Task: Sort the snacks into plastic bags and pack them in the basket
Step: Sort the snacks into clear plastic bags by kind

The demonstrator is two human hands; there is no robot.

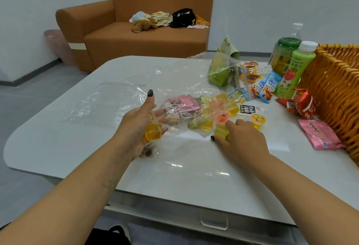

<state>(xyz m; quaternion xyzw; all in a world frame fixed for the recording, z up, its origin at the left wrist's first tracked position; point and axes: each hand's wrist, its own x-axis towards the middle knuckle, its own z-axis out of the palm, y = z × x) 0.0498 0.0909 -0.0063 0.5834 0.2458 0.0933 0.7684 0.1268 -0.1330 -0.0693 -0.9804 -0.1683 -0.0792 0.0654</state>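
Crinkled clear plastic bag (174, 89) holds seemingly yellow jelly cups (206, 120).

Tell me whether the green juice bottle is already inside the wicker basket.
No: the green juice bottle stands upright on the table, just outside the wicker basket, beside its woven wall.

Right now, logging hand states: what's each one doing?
Left hand: holding jelly cups at the plastic bag.
Right hand: gripping a jelly cup.

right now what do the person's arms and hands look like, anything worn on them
Both forearms are bare, with no sleeves, watch or bracelets in view. The left hand and right hand have long nails on the fingers painted black, the left thumbnail with pale speckles. A faint greenish mark sits on the left forearm.
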